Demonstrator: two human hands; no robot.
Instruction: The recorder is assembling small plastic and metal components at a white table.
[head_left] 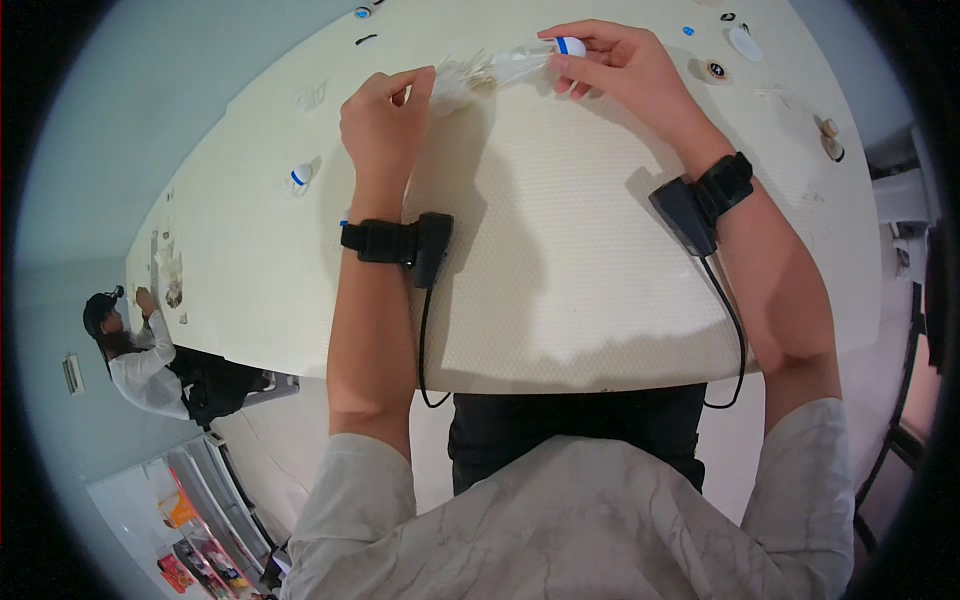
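My right hand [610, 62] is closed round the white, blue-banded head of a shuttlecock [571, 47] near the far side of the table. Its pale skirt [522, 64] points left, toward my other hand. Ragged white feathers [468, 80] fill the gap between both hands; I cannot tell where one piece ends and another begins. Fingertips pinched, my left hand [388, 115] grips the left end of these feathers. Another blue-banded shuttlecock [301, 176] lies left of my left forearm. Each wrist wears a black strap with a cabled box.
The pale table [580, 300] curves around me. Small parts lie far right: a white oval piece [743, 42], a dark round disc [715, 70], a brown piece [829, 128]. A black strip [366, 39] lies far left. Another person [150, 365] sits at the left edge.
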